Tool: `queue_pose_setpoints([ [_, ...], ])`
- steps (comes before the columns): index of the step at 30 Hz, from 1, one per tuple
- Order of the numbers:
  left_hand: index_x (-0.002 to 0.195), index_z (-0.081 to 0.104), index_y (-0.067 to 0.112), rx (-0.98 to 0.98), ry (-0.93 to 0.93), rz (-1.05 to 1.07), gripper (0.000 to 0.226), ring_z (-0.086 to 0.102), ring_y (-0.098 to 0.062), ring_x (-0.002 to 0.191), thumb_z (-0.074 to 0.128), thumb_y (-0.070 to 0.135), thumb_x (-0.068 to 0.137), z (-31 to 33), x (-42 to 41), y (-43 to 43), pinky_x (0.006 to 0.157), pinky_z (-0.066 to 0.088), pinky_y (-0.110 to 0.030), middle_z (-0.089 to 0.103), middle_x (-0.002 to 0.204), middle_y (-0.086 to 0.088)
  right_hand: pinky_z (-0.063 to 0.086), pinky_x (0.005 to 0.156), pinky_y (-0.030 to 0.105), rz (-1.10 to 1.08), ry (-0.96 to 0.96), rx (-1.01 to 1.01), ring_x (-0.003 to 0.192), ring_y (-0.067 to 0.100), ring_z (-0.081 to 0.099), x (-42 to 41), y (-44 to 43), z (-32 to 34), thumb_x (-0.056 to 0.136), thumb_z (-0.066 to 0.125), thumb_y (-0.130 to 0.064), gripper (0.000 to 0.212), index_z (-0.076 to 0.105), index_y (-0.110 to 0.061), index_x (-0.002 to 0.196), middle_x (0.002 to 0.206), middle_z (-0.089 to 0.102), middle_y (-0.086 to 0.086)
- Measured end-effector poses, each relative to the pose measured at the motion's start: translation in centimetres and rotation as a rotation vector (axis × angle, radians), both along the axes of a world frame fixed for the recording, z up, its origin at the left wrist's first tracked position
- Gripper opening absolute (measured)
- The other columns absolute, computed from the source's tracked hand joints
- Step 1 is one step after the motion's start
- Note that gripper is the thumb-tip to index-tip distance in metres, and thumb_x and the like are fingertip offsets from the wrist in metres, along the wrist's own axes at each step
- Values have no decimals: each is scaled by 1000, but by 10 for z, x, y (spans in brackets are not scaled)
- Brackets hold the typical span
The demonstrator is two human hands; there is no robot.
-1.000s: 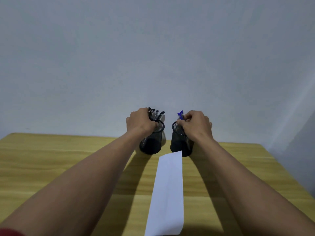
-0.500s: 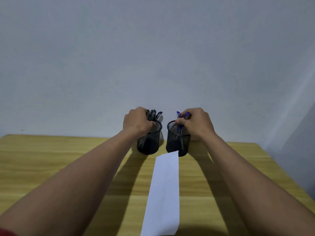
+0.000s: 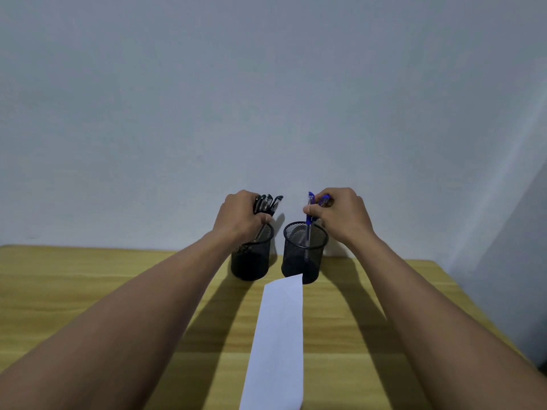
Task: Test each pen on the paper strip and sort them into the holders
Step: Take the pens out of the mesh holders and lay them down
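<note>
At twelve o'clock on the bench (image 3: 88,279), both hands are gripping pens over the mesh holders.
Left hand (image 3: 241,216) is clenching slim, light black pens (image 3: 268,202) above the left holder (image 3: 251,261); right hand (image 3: 343,216) is pinching slick blue pens (image 3: 310,208) mid-barrel over the right holder (image 3: 305,253), paper strip (image 3: 278,335) at six o'clock.

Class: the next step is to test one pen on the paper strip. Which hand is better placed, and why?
Probably the right hand: it pinches blue pens, fewer than the black bunch in the left hand, and its holder touches the strip.
</note>
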State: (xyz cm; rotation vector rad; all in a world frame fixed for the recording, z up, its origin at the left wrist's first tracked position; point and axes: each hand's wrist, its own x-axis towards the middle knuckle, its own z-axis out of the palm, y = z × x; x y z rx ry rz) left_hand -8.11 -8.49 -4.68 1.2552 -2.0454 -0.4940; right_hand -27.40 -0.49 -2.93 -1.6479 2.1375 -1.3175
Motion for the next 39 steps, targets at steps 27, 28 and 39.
queue_pose_setpoints([
  [27,102,69,-10,662,113,4,31,75,-26,83,81,6,78,43,245,91,77,62,-37,76,91,-19,64,66,38,287,-146,424,54,26,68,225,64,42,83,84,-14,37,69,16,98,76,75,24],
  [28,101,69,-10,692,88,21,31,75,-28,85,82,7,78,32,253,91,81,61,-39,76,91,-19,63,66,39,301,-167,479,51,25,65,235,63,31,84,83,-12,34,70,16,97,73,73,23],
  [39,90,71,0,850,-104,131,25,74,-22,77,84,17,77,-28,285,83,75,61,-31,76,79,-10,56,48,26,243,-262,734,46,19,61,286,48,-51,86,82,-14,20,74,4,81,70,72,15],
])
